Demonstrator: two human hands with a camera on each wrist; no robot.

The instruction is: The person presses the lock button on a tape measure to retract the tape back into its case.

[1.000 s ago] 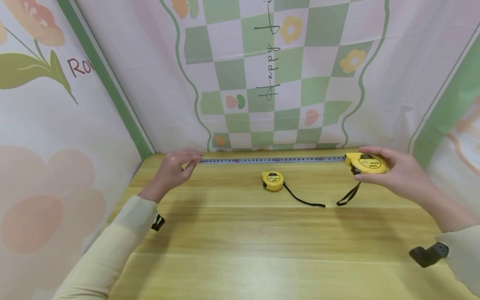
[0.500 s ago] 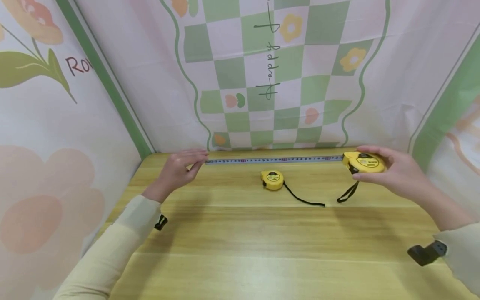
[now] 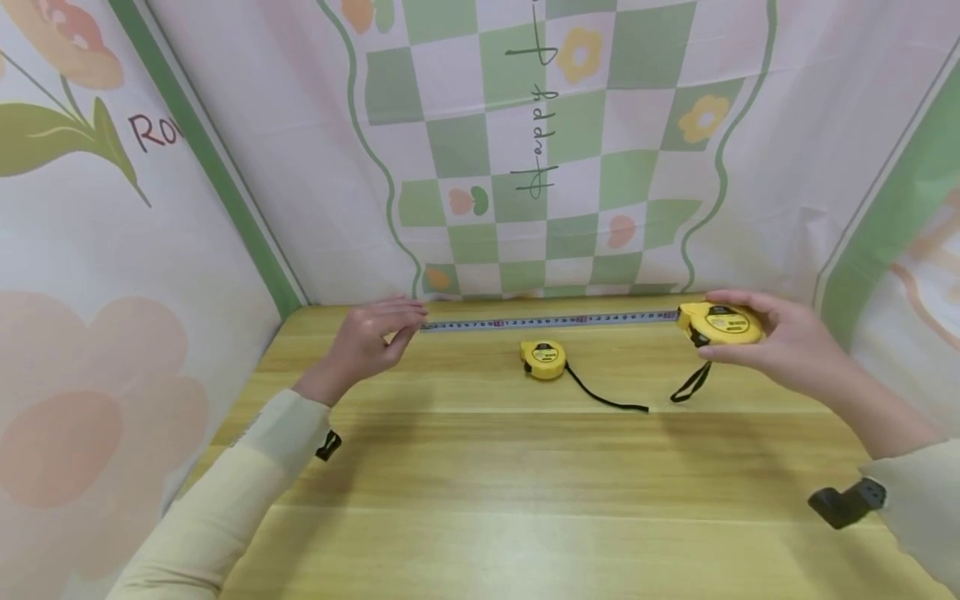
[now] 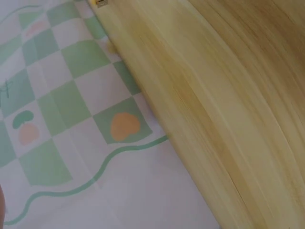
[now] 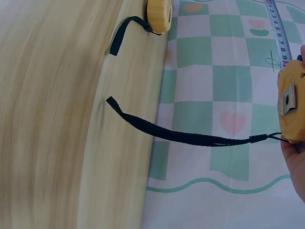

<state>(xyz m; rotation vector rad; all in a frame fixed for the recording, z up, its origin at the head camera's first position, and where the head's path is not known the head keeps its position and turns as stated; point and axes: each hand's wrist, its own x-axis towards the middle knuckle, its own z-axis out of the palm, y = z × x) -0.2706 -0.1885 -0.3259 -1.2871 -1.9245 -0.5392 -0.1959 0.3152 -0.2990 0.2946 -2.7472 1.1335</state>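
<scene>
In the head view my right hand (image 3: pixel 795 346) grips the yellow case of a tape measure (image 3: pixel 723 325) above the right part of the table, thumb in front and fingers behind. From its mouth the marked metal blade (image 3: pixel 547 322) runs out leftward, nearly level. The blade's far end meets the fingertips of my left hand (image 3: pixel 375 337), which pinch it between thumb and fingers. The right wrist view shows the case's back with a metal belt clip (image 5: pixel 289 100) and a dangling black strap (image 5: pixel 176 136). The left wrist view leaves the left hand's fingertips out.
A second yellow tape measure (image 3: pixel 545 360) lies on the wooden table (image 3: pixel 510 467) in front of the blade, its black cord (image 3: pixel 603 402) trailing right. Behind the table's back edge hangs a checkered cloth (image 3: pixel 525 192); printed cloth panels also stand at both sides.
My left hand has moved right with the blade's end, and the right hand has shifted slightly left with the case. Less blade now shows between them. The second tape measure stays put.
</scene>
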